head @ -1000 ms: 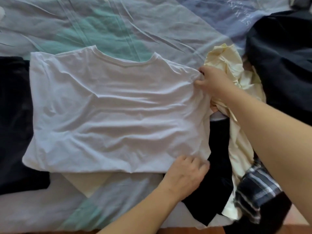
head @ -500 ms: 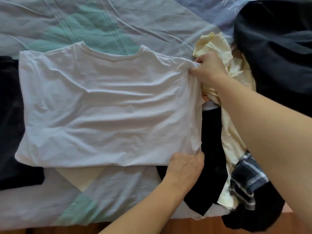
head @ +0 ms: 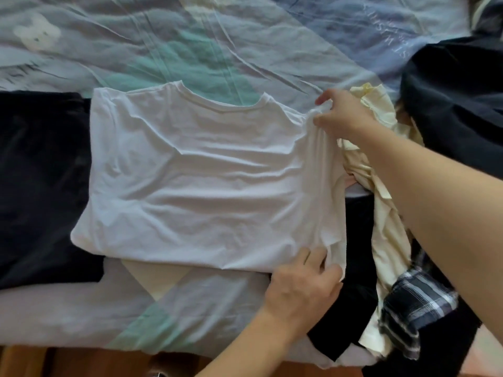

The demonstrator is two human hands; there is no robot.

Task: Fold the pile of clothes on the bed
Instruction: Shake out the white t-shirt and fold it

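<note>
Big bed sheet (head: 190, 50) underneath everything, grey, blue and green, full of wrinkles, with lots of bare room along the top and a bare strip along the near edge. White T-shirt (head: 201, 180) lying flat in the middle of the sheet, neck hole toward the far side, left edge straight and tidy, bottom edge close to the near side of the bed. Dark folded cloth (head: 40, 186) touching the shirt's left edge. Heap of dark clothes (head: 457, 110) at the far right. More unfolded clothes squeezed in beside the shirt's right edge: a pale yellow garment (head: 386, 232), a black piece (head: 356, 240) and a plaid piece (head: 416, 303), leaving almost no free room on that side. Right hand (head: 343, 115) at the shirt's top right corner, fingers curled and pinching the bunched shoulder cloth. Left hand (head: 302, 284) at the bottom right corner, fingers bent and gripping the hem, the edge there lifted a little. A small white bear picture (head: 36, 31) printed at the top left of the sheet.
</note>
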